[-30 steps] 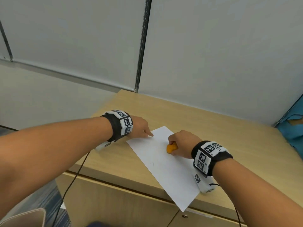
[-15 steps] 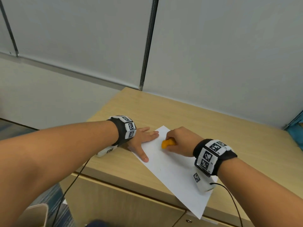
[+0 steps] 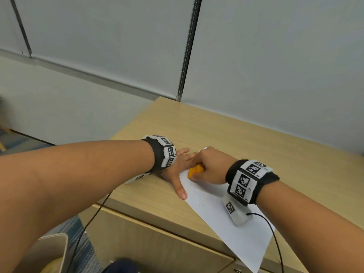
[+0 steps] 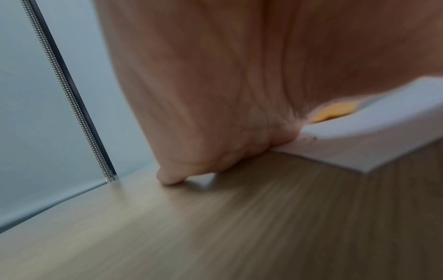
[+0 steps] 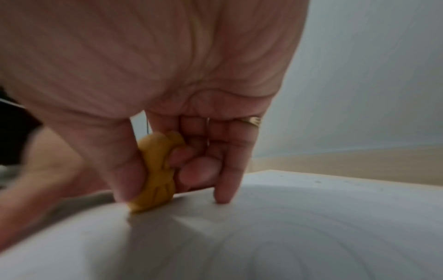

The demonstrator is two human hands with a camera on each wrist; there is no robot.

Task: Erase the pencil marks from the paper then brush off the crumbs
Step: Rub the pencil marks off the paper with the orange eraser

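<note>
A white sheet of paper (image 3: 222,209) lies slantwise on the wooden cabinet top (image 3: 256,146), its near corner hanging over the front edge. My left hand (image 3: 180,170) lies flat with spread fingers on the paper's far left corner, thumb along its left edge. My right hand (image 3: 208,168) pinches an orange eraser (image 3: 195,171) between thumb and fingers and presses its tip onto the paper, close to the left hand. In the right wrist view the eraser (image 5: 155,176) touches the paper (image 5: 287,227) and the little finger rests on it. Faint pencil marks (image 4: 309,138) show beside the left palm.
A grey partition wall (image 3: 275,66) with a metal strip (image 3: 187,56) rises behind the cabinet. Black cables (image 3: 275,237) run from both wristbands over the front edge. A beige bin (image 3: 49,253) stands on the floor at lower left.
My left hand went from fingers curled at the paper's corner to lying flat and spread on it. The right hand slid the eraser left and farther up the sheet.
</note>
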